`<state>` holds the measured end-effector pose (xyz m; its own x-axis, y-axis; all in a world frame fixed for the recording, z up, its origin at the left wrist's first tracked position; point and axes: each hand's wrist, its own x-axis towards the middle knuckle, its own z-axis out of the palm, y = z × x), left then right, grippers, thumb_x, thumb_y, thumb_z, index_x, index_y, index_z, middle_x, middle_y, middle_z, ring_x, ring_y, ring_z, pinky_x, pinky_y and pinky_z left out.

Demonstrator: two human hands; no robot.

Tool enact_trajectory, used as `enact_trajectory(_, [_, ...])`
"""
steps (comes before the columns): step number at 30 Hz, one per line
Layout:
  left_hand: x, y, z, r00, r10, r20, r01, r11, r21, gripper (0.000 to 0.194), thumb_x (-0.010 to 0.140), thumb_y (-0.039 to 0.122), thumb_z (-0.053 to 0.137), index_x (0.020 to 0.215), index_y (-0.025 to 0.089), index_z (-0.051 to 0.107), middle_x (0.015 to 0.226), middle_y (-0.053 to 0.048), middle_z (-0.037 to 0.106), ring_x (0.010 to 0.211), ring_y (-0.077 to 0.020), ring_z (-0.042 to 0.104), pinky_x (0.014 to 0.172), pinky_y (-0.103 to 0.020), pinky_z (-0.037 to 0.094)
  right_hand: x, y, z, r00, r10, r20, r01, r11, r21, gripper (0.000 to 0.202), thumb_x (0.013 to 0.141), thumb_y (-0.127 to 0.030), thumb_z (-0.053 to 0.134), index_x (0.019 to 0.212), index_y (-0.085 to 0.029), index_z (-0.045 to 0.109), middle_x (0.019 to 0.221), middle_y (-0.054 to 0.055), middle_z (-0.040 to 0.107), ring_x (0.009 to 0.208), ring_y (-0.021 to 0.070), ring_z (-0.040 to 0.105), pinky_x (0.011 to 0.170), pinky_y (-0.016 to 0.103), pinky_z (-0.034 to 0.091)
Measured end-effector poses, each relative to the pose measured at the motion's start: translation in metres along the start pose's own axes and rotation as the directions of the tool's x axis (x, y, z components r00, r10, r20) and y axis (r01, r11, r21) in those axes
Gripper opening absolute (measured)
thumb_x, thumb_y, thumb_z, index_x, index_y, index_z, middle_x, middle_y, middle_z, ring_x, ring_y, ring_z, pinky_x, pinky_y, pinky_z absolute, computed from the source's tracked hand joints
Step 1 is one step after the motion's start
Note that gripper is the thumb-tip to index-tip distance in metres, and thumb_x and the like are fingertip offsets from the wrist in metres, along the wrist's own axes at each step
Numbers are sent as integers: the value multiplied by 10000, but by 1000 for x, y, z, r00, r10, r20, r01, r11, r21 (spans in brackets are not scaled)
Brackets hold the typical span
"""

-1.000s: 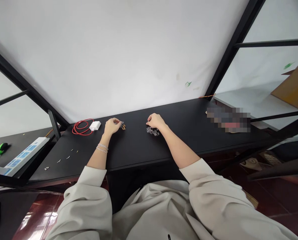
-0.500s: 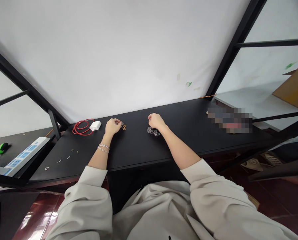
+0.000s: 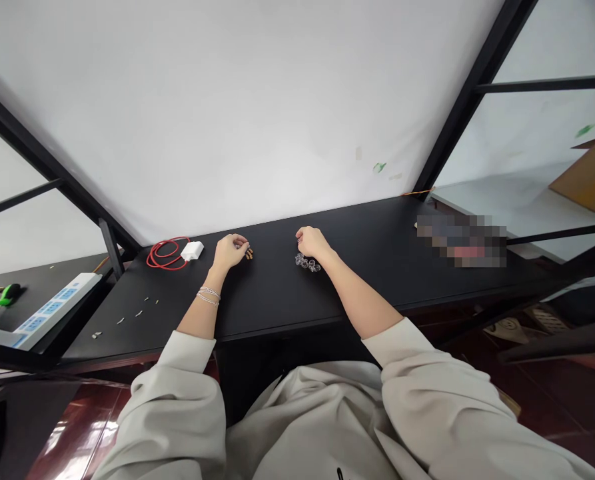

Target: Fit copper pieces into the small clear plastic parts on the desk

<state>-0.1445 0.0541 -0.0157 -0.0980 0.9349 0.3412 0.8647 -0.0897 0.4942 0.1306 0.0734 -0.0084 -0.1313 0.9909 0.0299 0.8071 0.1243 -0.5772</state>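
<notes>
My left hand (image 3: 230, 251) is over the black table (image 3: 277, 293) with its fingertips pinched together. A small clear thing partly shows at those fingertips, too small to name. Just right of them lie several small brown cork-like pieces (image 3: 249, 253). My right hand (image 3: 313, 243) is closed, with thumb and fingers together; what they hold, if anything, is hidden. Close under it, on the near side, sits a cluster of small clear glass-like pieces (image 3: 304, 263).
A white charger (image 3: 192, 251) with a coiled red cable (image 3: 160, 257) lies left of my left hand. Small scraps (image 3: 120, 321) dot the table's left part. A power strip (image 3: 52, 310) and green-handled tool (image 3: 10, 293) are farther left. A blurred-out item (image 3: 462, 240) lies right.
My left fingers have closed in slightly, and less of the clear thing shows at them. My right hand stays in about the same place. The view has shifted a little.
</notes>
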Motion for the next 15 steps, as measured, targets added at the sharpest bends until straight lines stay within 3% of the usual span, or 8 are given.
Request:
enact_trajectory(6, [-2,4,7,981,106,163,-112,993,33,118,799,281,761,890,211,786,883,-42,762,829,-206,706,823,-308,549,-2,-2,-1,1000,-22,9,22,1000,1,453,787,40,676,1210,-115,716,1193,147,744,1129,240,701,925,264,526])
enact_trajectory(15, [-2,6,6,984,46,173,-53,998,36,130,819,173,685,888,216,786,833,-33,773,832,-211,719,857,-308,551,-3,-3,-1,999,-39,5,39,999,13,430,788,38,671,1186,-115,727,1161,154,752,1115,253,707,949,294,528])
